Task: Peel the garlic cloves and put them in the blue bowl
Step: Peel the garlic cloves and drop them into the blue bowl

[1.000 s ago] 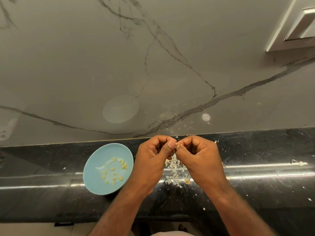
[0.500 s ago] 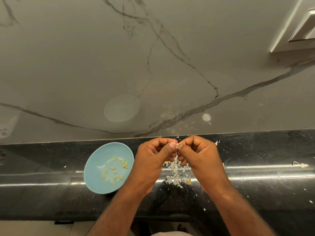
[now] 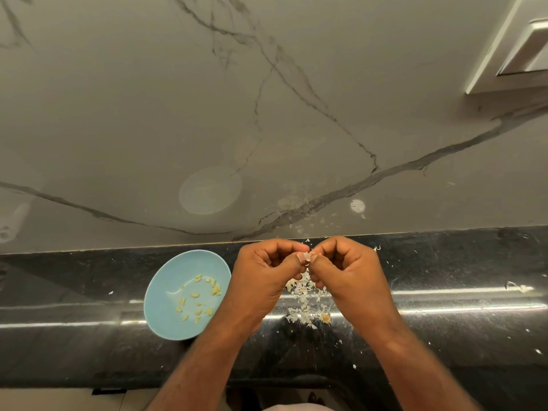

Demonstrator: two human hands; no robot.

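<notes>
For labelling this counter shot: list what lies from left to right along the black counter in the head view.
blue bowl → left hand → garlic clove pinched by both hands → right hand → skin scrap near the right edge

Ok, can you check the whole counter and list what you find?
Surface: black counter, shiny, dotted with white flecks.
Job's things: blue bowl holding peeled cloves; one garlic clove pinched between left hand and right hand.
Clutter: garlic skins piled on the counter under the hands, bits scattered around.
Hands: both have fingers curled, thumbs meeting on the clove.
Cables: nothing seen.
Surroundings: grey veined wall behind; white fitting upper right.
</notes>
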